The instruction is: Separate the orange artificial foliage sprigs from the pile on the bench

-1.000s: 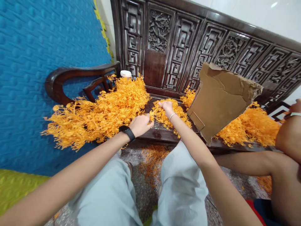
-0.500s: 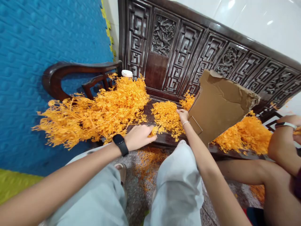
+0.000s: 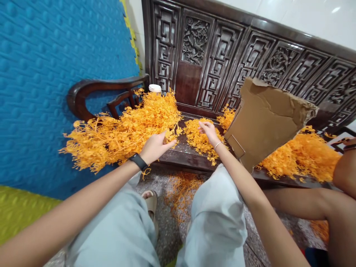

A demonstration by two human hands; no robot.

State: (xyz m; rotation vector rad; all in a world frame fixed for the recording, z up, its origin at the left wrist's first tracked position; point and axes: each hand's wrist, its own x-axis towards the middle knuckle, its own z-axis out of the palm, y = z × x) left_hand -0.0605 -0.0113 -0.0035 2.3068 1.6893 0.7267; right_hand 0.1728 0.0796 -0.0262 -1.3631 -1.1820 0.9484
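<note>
My left hand (image 3: 157, 147), with a black band on its wrist, is at the right edge of a large heap of orange branching plastic sprigs (image 3: 122, 135). An orange plastic sprig (image 3: 170, 136) sits between its thumb and curled fingers, which are partly hidden. Over a smaller pile of orange sprigs (image 3: 198, 142) reaches my right hand (image 3: 208, 131), wearing a thin bracelet. Its fingers are stretched out and a little apart, and I make out nothing held in them. Both piles lie on a dark wooden bench seat (image 3: 185, 161).
A brown cardboard piece (image 3: 268, 118) stands tilted right of the small pile, with more orange sprigs (image 3: 306, 155) beyond it. A white-lidded container (image 3: 155, 88) is at the back. The bench has a curved armrest (image 3: 76, 98). Another person's leg (image 3: 311, 204) is at the right. Orange scraps (image 3: 182, 194) litter the floor.
My left hand has moved left and up, from the small pile's edge to the large heap. My right hand has shifted slightly left over the small pile, its fingers spreading. The view has shifted slightly.
</note>
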